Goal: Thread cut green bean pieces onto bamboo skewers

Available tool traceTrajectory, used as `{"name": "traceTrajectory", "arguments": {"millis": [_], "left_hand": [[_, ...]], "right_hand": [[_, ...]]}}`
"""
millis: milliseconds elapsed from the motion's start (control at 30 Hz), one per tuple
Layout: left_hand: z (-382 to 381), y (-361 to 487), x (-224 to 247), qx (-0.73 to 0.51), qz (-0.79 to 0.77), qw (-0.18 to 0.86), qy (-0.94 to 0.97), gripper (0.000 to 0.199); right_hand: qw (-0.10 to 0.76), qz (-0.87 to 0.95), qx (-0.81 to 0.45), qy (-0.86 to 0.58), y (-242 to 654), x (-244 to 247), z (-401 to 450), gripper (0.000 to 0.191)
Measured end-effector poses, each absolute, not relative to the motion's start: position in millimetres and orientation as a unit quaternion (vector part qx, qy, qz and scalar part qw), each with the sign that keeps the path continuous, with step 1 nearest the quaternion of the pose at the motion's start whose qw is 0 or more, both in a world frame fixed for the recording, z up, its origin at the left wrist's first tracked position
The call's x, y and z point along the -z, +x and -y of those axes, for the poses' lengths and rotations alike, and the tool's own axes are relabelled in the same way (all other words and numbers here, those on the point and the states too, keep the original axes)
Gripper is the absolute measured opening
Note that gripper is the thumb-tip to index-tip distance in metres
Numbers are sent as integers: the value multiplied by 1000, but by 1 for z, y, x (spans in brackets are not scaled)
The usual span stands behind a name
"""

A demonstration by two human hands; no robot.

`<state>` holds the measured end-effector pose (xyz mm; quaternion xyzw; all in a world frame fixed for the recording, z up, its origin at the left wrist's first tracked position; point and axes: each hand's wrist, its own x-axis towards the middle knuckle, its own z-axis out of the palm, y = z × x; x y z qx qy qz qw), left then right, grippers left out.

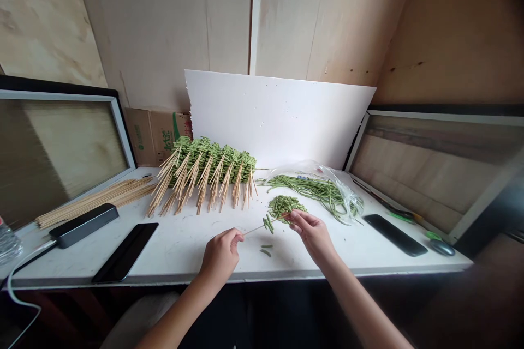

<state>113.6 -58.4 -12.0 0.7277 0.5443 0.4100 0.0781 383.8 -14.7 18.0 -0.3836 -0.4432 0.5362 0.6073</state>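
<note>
A thin wooden skewer (252,229) is pinched at its near end by my left hand (223,253), its fingers closed round it. Several short green bean pieces (268,223) are threaded crosswise on the skewer. At its far end my right hand (309,232) is closed in a pinch; what sits between its fingertips is hidden. Just behind that hand lies a heap of cut bean pieces (282,204). Two loose bean pieces (266,250) rest on the white table (184,253) below the skewer.
Stacked bean skewers (213,166) stand at the back left, beside bare skewers (102,196). Long beans (315,186) lie in a clear plastic bag (347,196) at the right. Phones (126,252) (395,234), a black box (85,223) and a mouse (442,247) lie on the table. A white board (278,114) stands behind.
</note>
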Motion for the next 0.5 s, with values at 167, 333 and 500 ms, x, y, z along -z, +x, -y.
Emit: {"name": "traceTrajectory", "arguments": {"millis": [167, 333, 500], "left_hand": [[59, 114, 14, -419, -531, 57, 734, 27], [58, 114, 18, -429, -521, 44, 736, 28], [60, 117, 18, -432, -513, 39, 741, 30]], "right_hand": [[614, 449, -516, -394, 380, -17, 17, 36], [616, 431, -542, -376, 373, -14, 19, 34], [613, 426, -559, -362, 368, -12, 21, 32]]}}
